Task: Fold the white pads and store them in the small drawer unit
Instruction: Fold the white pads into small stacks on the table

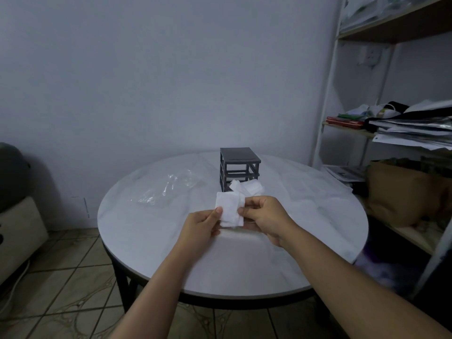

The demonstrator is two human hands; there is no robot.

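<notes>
A white pad (229,209) is held just above the round white table (171,253), near its middle. My left hand (201,225) pinches the pad's left edge with thumb on top. My right hand (265,218) grips its right edge, fingers curled. Behind the pad lies a small heap of more white pads (249,187), touching the foot of the small dark drawer unit (239,167). The unit stands upright at the table's far side; its frame looks open at the front, with no drawers that I can make out.
A crumpled clear plastic bag (168,187) lies on the table to the left of the unit. A white shelf rack (396,123) loaded with papers and a brown bag (401,194) stands close on the right. A beige seat (17,231) sits at the far left on the tiled floor.
</notes>
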